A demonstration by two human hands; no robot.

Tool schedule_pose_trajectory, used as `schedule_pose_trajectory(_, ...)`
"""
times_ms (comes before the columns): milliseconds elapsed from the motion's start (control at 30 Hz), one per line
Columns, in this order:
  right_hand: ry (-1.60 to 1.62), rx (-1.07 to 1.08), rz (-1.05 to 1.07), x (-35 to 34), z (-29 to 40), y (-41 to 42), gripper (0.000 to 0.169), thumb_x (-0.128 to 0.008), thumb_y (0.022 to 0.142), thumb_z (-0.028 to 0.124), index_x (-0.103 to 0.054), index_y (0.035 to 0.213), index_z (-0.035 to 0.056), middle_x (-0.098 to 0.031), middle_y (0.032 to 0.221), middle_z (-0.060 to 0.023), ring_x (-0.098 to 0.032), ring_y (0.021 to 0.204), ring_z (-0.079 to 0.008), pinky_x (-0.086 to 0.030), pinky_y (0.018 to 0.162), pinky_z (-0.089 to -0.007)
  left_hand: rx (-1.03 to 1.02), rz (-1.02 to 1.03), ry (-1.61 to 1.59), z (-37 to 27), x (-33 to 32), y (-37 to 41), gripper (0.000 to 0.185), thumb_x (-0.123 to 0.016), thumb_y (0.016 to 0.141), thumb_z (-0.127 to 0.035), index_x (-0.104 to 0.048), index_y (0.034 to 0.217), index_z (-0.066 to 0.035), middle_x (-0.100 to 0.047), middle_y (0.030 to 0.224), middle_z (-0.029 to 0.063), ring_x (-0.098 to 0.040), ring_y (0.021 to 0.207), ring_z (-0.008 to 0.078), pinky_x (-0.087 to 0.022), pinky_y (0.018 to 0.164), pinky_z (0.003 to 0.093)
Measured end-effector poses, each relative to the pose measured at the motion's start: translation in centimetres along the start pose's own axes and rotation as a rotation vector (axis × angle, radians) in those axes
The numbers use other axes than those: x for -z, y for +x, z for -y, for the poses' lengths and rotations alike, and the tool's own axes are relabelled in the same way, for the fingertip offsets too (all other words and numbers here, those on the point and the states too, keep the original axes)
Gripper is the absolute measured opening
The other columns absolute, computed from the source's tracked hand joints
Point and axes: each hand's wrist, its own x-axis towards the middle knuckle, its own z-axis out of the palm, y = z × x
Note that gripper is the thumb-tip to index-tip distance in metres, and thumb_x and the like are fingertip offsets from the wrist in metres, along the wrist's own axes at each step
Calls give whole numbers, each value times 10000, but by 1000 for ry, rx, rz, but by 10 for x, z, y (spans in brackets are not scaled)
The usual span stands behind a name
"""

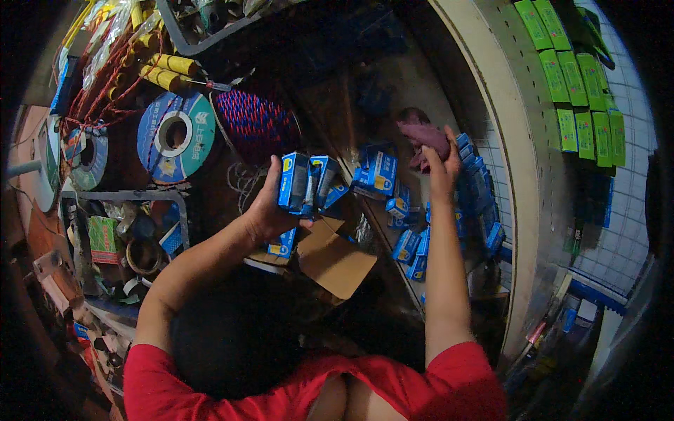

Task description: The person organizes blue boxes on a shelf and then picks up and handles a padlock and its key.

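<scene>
My left hand (pixel 263 213) grips a few small blue cardboard boxes (pixel 293 181), which bear writing and a yellow padlock picture. Below them, an opened brown cardboard carton (pixel 337 260) has its flaps spread, with another blue box (pixel 282 244) beside it. In my right hand (pixel 443 166) is a crumpled maroon cloth (pixel 425 138), held out to the right. Between my hands, loose blue boxes (pixel 380 171) lie in a pile on a dark surface. Past my right wrist, more blue boxes (pixel 478 184) stand in a stacked row along a pale-framed edge.
To the left stand a blue-and-green cable spool (pixel 202 121) and a reel of red-and-blue rope (pixel 255 118). A screwdriver (pixel 218 86) lies above them. Grey-rimmed crate (pixel 131 196) holds tape rolls and small goods. Green boxes (pixel 584 79) are stacked beyond the pale cabinet frame (pixel 518 131).
</scene>
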Motion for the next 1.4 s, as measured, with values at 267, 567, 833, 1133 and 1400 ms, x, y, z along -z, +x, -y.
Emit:
schedule_pose_trajectory(267, -328, 506, 365, -111, 76, -95, 447, -708, 579, 134, -515, 976, 65, -505, 1026, -126, -486, 980, -332, -419, 820, -390, 43, -65, 60, 13, -2, -3, 703, -235, 789, -724, -482, 1114, -151, -581, 918, 39, -537, 684, 142, -367, 392, 232)
schedule_pose_trajectory(567, 405, -64, 52, -92, 81, -51, 240, -608, 750, 76, -507, 967, 75, -552, 850, -27, -540, 807, -132, -458, 716, -251, 1, 37, 64, 7, -23, -24, 794, -187, 768, -753, -474, 1145, -117, -579, 861, 69, -533, 597, 166, -351, 368, 215)
schedule_pose_trajectory(833, -219, 307, 176, -129, 88, -76, 357, -680, 578, 56, -530, 900, 84, -503, 927, -120, -521, 885, -314, -434, 746, -373, -8, -31, 33, 19, -4, -19, 788, -222, 758, -762, -483, 1133, -120, -571, 956, 63, -543, 737, 170, -362, 401, 212)
schedule_pose_trajectory(1133, 26, -293, 628, -92, 68, -125, 503, -636, 778, 179, -453, 1224, 34, -532, 1130, -103, -514, 1027, -199, -392, 915, -345, -199, -72, 100, -15, -34, -47, 904, -217, 725, -796, -453, 1228, -84, -550, 1108, 116, -540, 957, 237, -440, 809, 370)
schedule_pose_trajectory(1400, 220, -280, 383, -133, 112, -111, 939, -708, 723, 370, -125, 1386, 50, -371, 1274, -164, -385, 1174, -239, -288, 999, -338, -369, -386, 333, 7, -42, -36, 653, -299, 872, -594, -372, 1291, -99, -484, 1201, 107, -483, 1080, 203, -374, 927, 332)
